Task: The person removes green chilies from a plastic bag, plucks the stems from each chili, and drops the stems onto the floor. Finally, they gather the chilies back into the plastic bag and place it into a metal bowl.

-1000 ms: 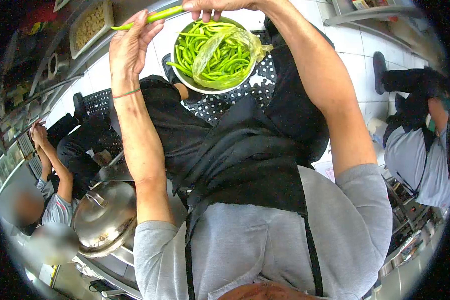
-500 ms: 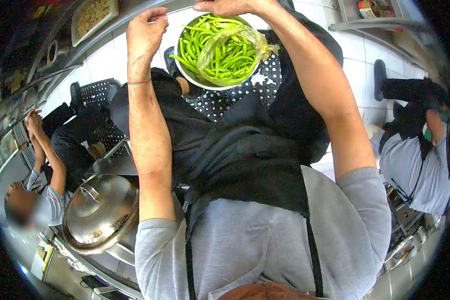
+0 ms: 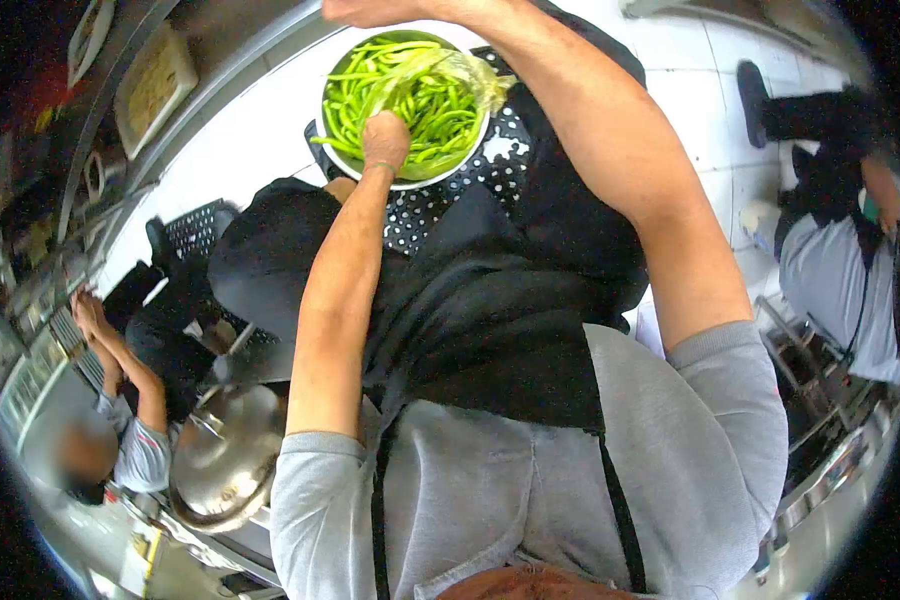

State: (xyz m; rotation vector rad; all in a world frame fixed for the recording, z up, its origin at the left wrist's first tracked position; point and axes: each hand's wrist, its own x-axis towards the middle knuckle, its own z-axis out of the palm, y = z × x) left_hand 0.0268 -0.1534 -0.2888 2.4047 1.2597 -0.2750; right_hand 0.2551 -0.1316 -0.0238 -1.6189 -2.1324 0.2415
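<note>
A metal bowl (image 3: 327,105) full of long green peppers (image 3: 450,112) stands in front of my knees. A thin clear plastic bag (image 3: 492,85) lies among the peppers, bunched at the right rim. My left hand (image 3: 384,142) is down in the bowl on the peppers, its fingers hidden below the back of the hand. My right hand (image 3: 365,10) is above the bowl's far side, closed and partly cut off by the top edge. What it holds, if anything, is out of sight.
Under the bowl is a black perforated stool or crate (image 3: 410,225). A large lidded pot (image 3: 225,450) stands at my left, near a seated person (image 3: 150,400). Another person (image 3: 840,270) is at the right. A shelf tray (image 3: 160,90) sits upper left.
My left hand has moved from beside the bowl down into the peppers. My right hand has shifted slightly left and up, toward the frame edge. The whole view has shifted a little.
</note>
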